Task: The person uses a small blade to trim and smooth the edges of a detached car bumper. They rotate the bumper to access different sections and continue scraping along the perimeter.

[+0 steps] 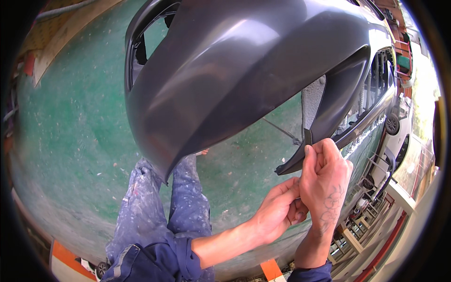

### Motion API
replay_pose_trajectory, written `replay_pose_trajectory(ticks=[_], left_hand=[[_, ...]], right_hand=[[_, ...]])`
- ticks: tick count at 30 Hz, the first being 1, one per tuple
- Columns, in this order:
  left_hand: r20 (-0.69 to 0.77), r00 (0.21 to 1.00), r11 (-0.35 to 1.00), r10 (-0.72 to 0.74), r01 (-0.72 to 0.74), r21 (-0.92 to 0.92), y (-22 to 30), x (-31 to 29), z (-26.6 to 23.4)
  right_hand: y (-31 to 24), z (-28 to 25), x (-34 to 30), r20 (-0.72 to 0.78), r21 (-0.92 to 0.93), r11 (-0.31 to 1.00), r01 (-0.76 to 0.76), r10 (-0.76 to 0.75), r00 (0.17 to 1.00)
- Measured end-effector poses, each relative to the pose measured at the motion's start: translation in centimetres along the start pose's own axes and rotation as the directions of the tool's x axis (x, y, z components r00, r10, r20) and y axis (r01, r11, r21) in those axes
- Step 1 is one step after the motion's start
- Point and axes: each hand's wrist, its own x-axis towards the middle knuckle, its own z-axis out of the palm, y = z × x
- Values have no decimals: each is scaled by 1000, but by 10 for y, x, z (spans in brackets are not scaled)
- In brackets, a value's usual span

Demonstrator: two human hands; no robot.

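A large dark grey car bumper cover [225, 80], smooth and glossy, fills the upper middle, with openings at its left and right sides. My right hand [327, 174] is closed at the bumper's lower right end, its thumb and forefinger pinching a small flat black strip [307, 137] that stands up against the edge. Just below and to the left, my left hand [278, 212] is closed too, its fingertips pressed together close beside the right palm. What the left fingers hold, if anything, is hidden.
The bumper's narrow pointed tip [164, 176] hangs just in front of my legs. A thin rod [281, 129] shows beneath the bumper above the green floor [70, 155]. White cars [399, 141] stand along the right side. An orange and white object [271, 270] is at the bottom.
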Motion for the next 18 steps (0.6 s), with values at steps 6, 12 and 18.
replay_pose_trajectory(ticks=[6,12,18], left_hand=[[-16,1000,1000,-12,12,1,0,-3,-1],[74,997,999,-2,5,-39,-4,-4,-12],[63,998,998,-8,12,-61,-6,-6,-15]], right_hand=[[1,2,-2,30,25,999,-28,28,999],[1,4,-7,29,18,1000,-19,18,999],[1,5,-10,37,34,999,-28,26,999]])
